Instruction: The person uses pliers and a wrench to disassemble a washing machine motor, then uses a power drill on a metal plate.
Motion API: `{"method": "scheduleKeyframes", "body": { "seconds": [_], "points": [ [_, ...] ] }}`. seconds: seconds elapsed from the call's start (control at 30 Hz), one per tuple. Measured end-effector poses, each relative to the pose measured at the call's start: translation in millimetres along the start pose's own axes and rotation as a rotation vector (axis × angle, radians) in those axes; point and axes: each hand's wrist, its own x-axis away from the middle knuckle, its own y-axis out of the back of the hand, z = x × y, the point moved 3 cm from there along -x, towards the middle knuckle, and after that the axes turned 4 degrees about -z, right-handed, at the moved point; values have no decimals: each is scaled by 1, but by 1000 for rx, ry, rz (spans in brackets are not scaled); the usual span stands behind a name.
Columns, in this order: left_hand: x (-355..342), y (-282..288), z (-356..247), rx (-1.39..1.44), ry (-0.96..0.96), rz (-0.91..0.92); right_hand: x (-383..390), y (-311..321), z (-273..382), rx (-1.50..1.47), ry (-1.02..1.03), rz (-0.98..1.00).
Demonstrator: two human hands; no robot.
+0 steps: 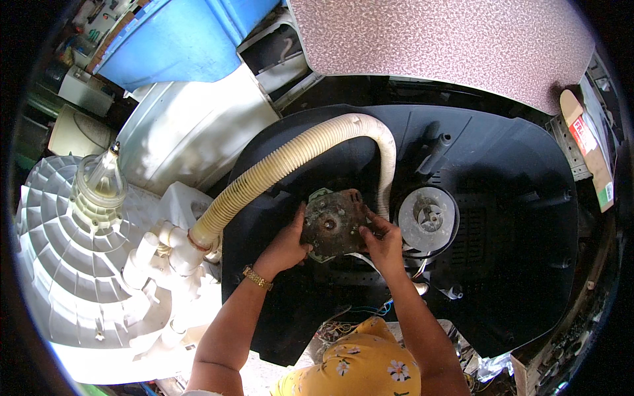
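A rusty, dirty metal motor plate (332, 223) sits over the black plastic underside of a washing machine base (502, 171). My left hand (285, 245), with a gold bracelet on the wrist, grips the plate's left edge. My right hand (382, 243) holds its right edge. Just right of the plate lies a grey round pulley (428, 220). A cream ribbed hose (290, 162) arcs over the base from a white pipe fitting (173, 243) and drops down behind the plate. Thin wires (370, 309) trail below my hands.
A white ribbed tub (66, 264) with a clear cone-shaped part (100, 181) stands at the left. A white casing (191, 125) and a blue lid (178, 39) lie behind it. A speckled pink panel (449, 39) spans the top. A cardboard box (588, 148) is at the right.
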Motion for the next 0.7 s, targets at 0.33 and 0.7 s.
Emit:
{"method": "scheduleKeyframes", "body": {
  "seconds": [0.33, 0.7],
  "points": [
    [-1, 0, 0, 6, 46, 4, 0, 0, 1, -55, -55, -73],
    [12, 15, -19, -67, -8, 10, 15, 2, 18, -64, 73, -176]
  ]
}}
